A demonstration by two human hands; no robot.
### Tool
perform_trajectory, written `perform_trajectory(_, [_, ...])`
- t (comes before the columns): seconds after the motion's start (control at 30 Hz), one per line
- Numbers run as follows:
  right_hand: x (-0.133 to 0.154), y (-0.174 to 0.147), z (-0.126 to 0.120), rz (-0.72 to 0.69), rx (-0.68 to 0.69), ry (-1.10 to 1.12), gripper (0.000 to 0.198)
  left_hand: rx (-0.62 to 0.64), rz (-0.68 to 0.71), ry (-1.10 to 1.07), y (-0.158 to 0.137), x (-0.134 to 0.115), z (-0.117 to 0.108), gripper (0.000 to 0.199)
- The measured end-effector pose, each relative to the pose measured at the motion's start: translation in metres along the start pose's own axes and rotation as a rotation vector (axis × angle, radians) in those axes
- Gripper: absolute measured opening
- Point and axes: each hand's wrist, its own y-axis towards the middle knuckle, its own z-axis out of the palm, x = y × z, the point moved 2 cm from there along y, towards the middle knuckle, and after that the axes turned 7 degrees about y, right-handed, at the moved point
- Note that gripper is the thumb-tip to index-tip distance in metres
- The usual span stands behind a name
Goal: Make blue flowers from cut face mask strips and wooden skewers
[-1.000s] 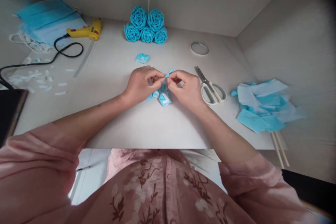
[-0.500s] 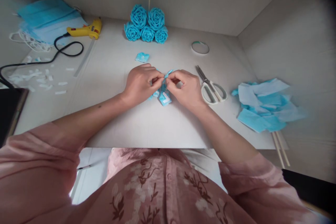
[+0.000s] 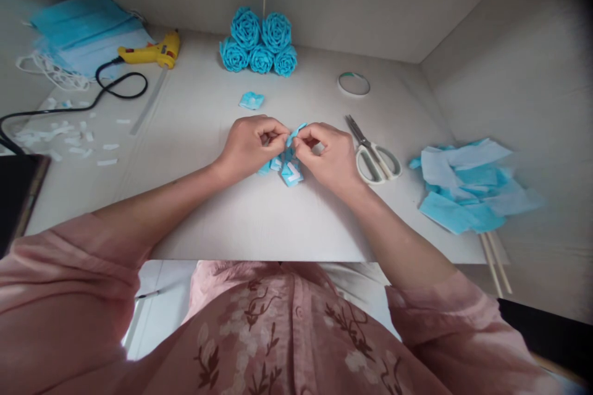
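Between the fingertips of both hands is a small folded piece of blue fabric (image 3: 296,133), which looks like face-mask material. My left hand (image 3: 252,143) pinches its left end, and my right hand (image 3: 327,151) grips it from the right with thumb and forefinger. Just below the hands, several blue fabric pieces (image 3: 291,174) with white strips on them lie on the table, partly hidden by my fingers. One more blue piece (image 3: 251,100) lies flat beyond my left hand. White-handled scissors (image 3: 377,163) rest close to the right of my right hand.
Rolled blue fabric roses (image 3: 260,43) are stacked at the back. A yellow glue gun (image 3: 151,54) with a black cord, face masks (image 3: 88,31) and white scraps (image 3: 65,133) occupy the left. A tape roll (image 3: 353,84) and piled blue fabric (image 3: 463,185) over wooden sticks (image 3: 496,262) are at right.
My left fingers have shifted slightly and look a little looser, so more of the folded blue piece shows between the hands. Everything else stays in place.
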Motion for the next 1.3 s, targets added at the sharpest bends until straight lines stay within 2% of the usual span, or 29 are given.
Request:
perform_trajectory(0.1, [-0.002, 0.001, 0.0, 0.023, -0.014, 0.055, 0.011, 0.043, -0.119, -0.104, 0.001, 0.0, 0.001, 0.018])
perform_trajectory(0.2, [-0.004, 0.001, 0.0, 0.029, -0.033, 0.094, 0.01, 0.061, -0.178, -0.18, 0.002, -0.001, 0.001, 0.019])
perform_trajectory(0.53, [-0.003, 0.001, 0.0, 0.012, -0.027, 0.084, 0.011, 0.065, -0.198, -0.253, 0.003, 0.002, 0.002, 0.017])
perform_trajectory(0.8, [-0.005, 0.001, 0.0, 0.015, -0.041, 0.118, 0.011, 0.052, -0.188, -0.188, 0.005, 0.0, 0.001, 0.012])
perform_trajectory(1.07, [-0.012, 0.007, -0.003, 0.192, -0.066, 0.306, 0.011, 0.0, -0.236, -0.199, 0.01, 0.008, 0.001, 0.007])
perform_trajectory(1.2, [-0.022, 0.011, -0.005, 0.272, -0.11, 0.464, 0.011, -0.033, -0.282, -0.142, 0.017, 0.003, -0.016, 0.007])
perform_trajectory(1.3, [-0.029, 0.013, -0.008, 0.333, -0.168, 0.538, 0.012, -0.063, -0.296, 0.055, 0.018, 0.005, -0.053, 0.01])
